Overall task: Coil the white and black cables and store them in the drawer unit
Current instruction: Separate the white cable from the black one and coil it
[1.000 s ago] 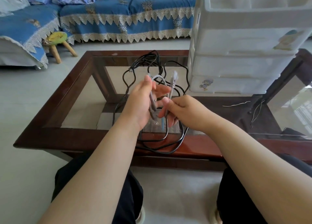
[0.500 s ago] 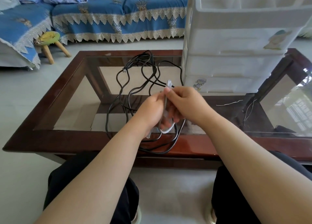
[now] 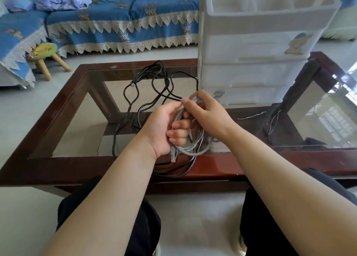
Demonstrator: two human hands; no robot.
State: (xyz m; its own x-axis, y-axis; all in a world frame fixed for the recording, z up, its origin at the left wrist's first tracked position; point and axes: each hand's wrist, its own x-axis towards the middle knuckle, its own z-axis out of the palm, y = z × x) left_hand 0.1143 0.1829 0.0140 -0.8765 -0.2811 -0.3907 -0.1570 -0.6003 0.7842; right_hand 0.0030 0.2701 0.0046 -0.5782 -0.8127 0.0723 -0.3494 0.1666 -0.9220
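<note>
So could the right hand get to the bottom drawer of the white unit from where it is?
Probably yes. The right hand is close in front of the bottom drawer with nothing between, but it pinches the white cable, which it shares with the left hand, so it must let go first.

1. You have no readable text, brand, number or sign anywhere in view.
2. The white translucent plastic drawer unit (image 3: 257,49) carries two cartoon stickers: one on an upper drawer front at the right, one small one on the bottom drawer front. Both are pictures only, with no legible letters.
3. The plug ends of the cables are too small and blurred to show any markings.
</note>
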